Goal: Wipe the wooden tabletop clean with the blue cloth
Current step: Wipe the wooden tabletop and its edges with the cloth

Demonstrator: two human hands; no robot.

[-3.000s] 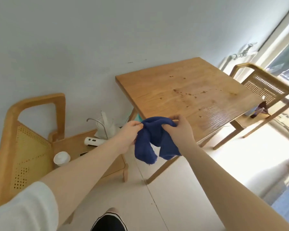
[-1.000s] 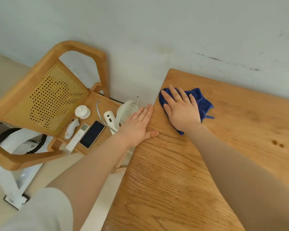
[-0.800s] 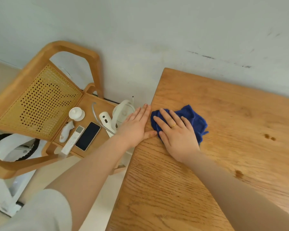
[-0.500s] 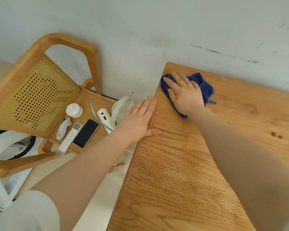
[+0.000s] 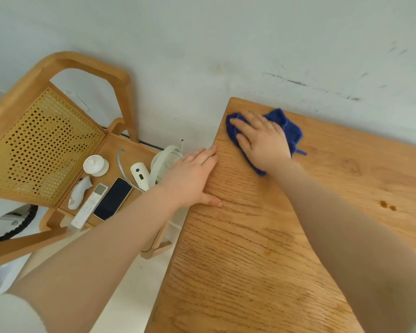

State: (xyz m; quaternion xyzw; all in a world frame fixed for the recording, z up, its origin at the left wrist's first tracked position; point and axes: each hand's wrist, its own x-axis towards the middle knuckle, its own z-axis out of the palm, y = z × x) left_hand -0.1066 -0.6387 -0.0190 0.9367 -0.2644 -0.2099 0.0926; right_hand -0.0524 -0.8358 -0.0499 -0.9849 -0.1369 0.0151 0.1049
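Observation:
The blue cloth (image 5: 289, 128) lies bunched near the far left corner of the wooden tabletop (image 5: 250, 255), close to the wall. My right hand (image 5: 262, 140) presses flat on it, fingers spread and pointing toward the left edge, covering most of the cloth. My left hand (image 5: 192, 176) rests flat at the table's left edge with its thumb on the top and fingers along the rim, holding nothing. Two small dark spots (image 5: 387, 205) sit on the wood at the right.
A wooden chair (image 5: 41, 131) with a cane back stands left of the table. On its seat lie a white lidded cup (image 5: 95, 165), a remote (image 5: 89, 205), a phone (image 5: 113, 198) and white devices. The grey wall (image 5: 226, 44) runs along the far side.
My right hand slid the cloth back toward me along the left edge, then out again to the far left corner. My left hand has stayed on the table's edge.

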